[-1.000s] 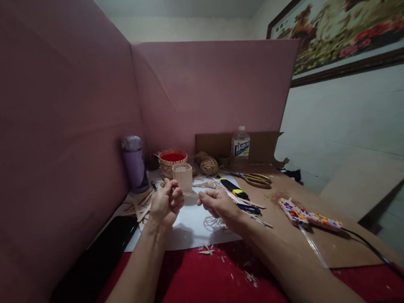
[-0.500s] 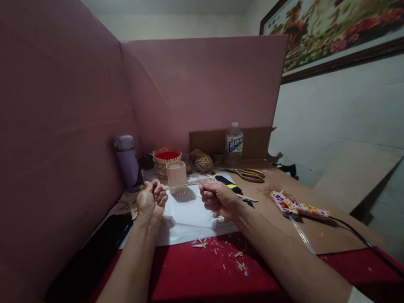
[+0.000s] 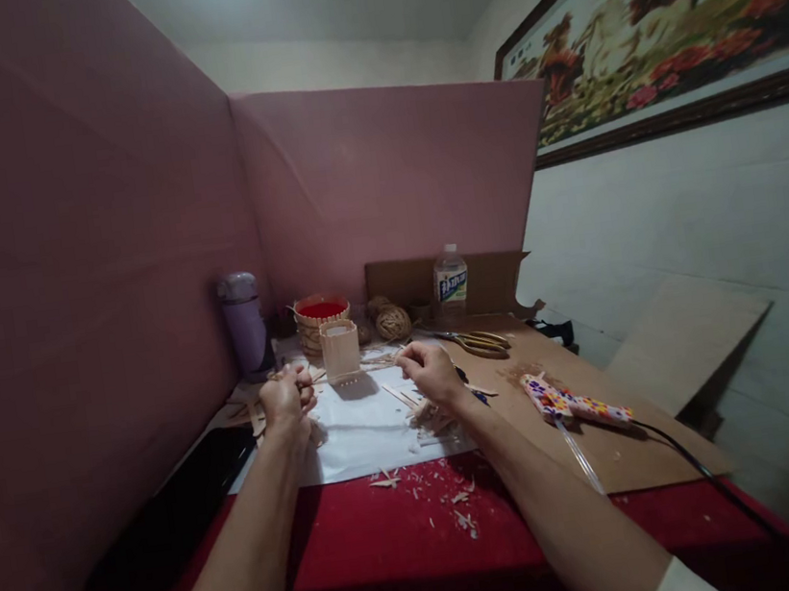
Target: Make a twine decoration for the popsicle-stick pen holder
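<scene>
My left hand (image 3: 288,397) is closed in a fist at the left of the white sheet (image 3: 359,436), and a thin strand of tan twine (image 3: 318,376) pokes out beside its fingers. Across from it, my right hand (image 3: 432,373) pinches with thumb and forefinger, tan strands meeting its fingertips. Between and just beyond the hands stands a small pale cup made of wooden sticks (image 3: 341,351), upright on the sheet. Behind that is a larger round basket (image 3: 324,329) with a red inside. Loose sticks (image 3: 399,395) and shavings lie under my right hand.
A purple bottle (image 3: 245,325) stands at left, near a black flat object (image 3: 206,470). At the back are a twine ball (image 3: 393,322) and a clear labelled bottle (image 3: 451,283). Scissors (image 3: 480,342) and a flower-patterned glue gun (image 3: 569,403) with a cord lie on the brown board (image 3: 648,456).
My right hand has gone from a fist to a fingertip pinch, slightly raised. The strand that was stretched straight between both hands no longer shows as one taut line. The view has shifted slightly.
</scene>
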Available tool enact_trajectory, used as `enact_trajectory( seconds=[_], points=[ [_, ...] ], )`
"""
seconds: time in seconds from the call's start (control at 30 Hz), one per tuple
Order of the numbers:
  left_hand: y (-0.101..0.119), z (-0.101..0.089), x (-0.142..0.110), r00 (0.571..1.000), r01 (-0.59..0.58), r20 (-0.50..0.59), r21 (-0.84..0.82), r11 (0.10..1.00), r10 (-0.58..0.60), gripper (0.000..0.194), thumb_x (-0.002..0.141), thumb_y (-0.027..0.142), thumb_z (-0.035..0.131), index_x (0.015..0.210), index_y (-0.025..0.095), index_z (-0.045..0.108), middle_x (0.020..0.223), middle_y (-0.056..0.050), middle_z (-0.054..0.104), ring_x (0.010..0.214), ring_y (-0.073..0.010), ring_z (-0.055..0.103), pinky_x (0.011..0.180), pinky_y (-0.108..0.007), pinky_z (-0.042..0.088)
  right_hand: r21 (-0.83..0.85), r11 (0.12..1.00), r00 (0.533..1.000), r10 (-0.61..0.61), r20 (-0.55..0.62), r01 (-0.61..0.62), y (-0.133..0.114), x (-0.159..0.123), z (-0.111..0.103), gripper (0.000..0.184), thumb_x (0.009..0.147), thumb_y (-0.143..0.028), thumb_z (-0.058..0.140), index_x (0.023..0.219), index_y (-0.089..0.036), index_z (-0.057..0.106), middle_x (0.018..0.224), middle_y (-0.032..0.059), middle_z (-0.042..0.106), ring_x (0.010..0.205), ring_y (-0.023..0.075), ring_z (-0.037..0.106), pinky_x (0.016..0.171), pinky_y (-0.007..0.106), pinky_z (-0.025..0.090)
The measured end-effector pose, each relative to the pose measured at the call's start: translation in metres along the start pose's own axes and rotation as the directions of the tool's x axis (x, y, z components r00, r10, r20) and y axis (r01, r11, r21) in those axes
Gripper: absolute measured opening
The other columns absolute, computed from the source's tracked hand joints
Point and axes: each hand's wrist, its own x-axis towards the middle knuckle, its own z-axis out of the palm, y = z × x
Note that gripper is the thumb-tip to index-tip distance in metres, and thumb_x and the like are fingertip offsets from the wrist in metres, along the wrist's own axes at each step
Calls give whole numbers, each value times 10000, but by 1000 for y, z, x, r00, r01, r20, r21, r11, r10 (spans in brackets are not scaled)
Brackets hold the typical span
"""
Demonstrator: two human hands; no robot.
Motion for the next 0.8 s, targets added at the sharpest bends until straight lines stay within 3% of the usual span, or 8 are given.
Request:
enact_trajectory(
  seconds=[0.07,0.1,0.17,0.23,0.33,0.47,0.63,0.8],
  points=[
    [-1,1,-6,948,-236,-149,260,936,281,177,709,268,594,817,148,522,775,-61,549,623,-158,537,528,-275,410,-185,973,990,-140,-6,136,-3,-4,0,136,746,-207,486,635,-178,560,570,5,570,560,121,504,561,226,351],
    [-1,3,-10,862,-380,-167,411,829,478,278,671,261,629,905,144,534,938,-111,558,801,-217,556,645,-333,435,-261,947,981,-192,5,187,-5,-6,0,126,752,-194,485,661,-182,570,595,9,584,588,130,518,586,233,351],
    [-5,7,-17,662,-613,6,579,537,749,346,684,247,606,1008,142,542,1148,-155,507,1069,-287,463,849,-415,378,-367,891,962,-270,41,266,-8,-11,2,105,757,-179,491,709,-188,584,651,18,606,636,144,535,610,238,343],
    [-11,12,-22,590,-772,314,488,406,744,226,735,237,535,938,151,589,1080,-130,570,1070,-269,465,896,-410,350,-408,851,941,-328,82,332,-10,-15,4,102,755,-156,493,741,-191,587,700,21,619,677,151,542,618,236,338],
    [-21,20,-27,589,-722,693,220,656,415,224,803,311,453,789,154,612,785,-77,629,786,-195,559,740,-333,427,-389,829,914,-387,121,402,-11,-18,5,120,765,-133,482,767,-191,587,738,18,621,705,146,543,637,227,344],
    [-28,24,-31,583,-354,800,92,931,143,354,803,443,466,736,119,592,587,-18,524,548,-102,459,523,-219,361,-333,832,895,-430,118,444,-13,-18,4,136,802,-142,465,786,-194,589,783,22,606,739,138,539,667,222,357],
    [-26,21,-33,587,-71,809,93,993,-33,347,743,459,562,787,116,588,493,71,327,403,-33,242,398,-175,158,-282,848,893,-435,117,449,-8,-14,4,144,819,-162,464,815,-195,604,806,29,590,740,142,530,668,234,365],
    [-24,21,-32,613,-20,788,81,997,-51,291,740,414,574,778,126,581,467,91,270,383,-24,178,379,-170,106,-349,832,898,-435,71,431,-9,-14,4,210,816,-124,435,914,-191,609,890,50,603,831,173,517,742,279,363]
  ],
)
